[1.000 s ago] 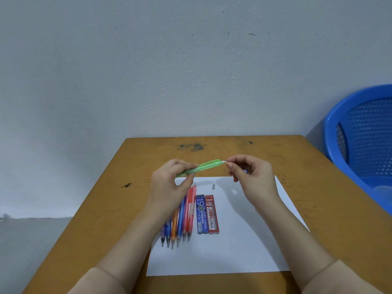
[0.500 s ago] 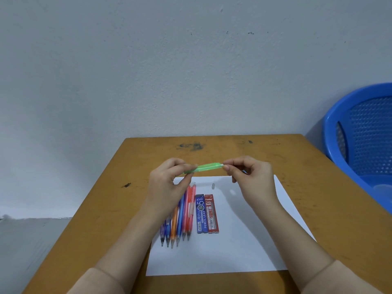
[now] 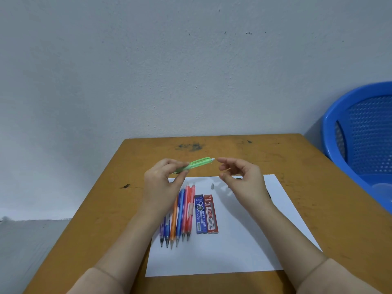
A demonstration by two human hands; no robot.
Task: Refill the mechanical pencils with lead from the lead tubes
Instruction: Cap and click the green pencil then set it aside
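translucent green mechanical pencil (image 3: 196,164), white end raised, pinched by left hand (image 3: 163,183)

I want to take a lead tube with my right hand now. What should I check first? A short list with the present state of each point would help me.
1. The green pencil is held firmly: the left hand grips it. Ok.
2. The right hand is free: fingers relaxed, nothing seen in it. Ok.
3. The pencil's rear end is open for lead: a pale tip shows there, too small to judge. Cannot tell.
4. Lead tubes are within reach: the blue tube and red tube lie side by side on the paper. Ok.
5. A tube is already opened: their caps are unclear. Cannot tell.
6. The small grey cap is safe: it lies on the paper, apart from the tubes. Ok.
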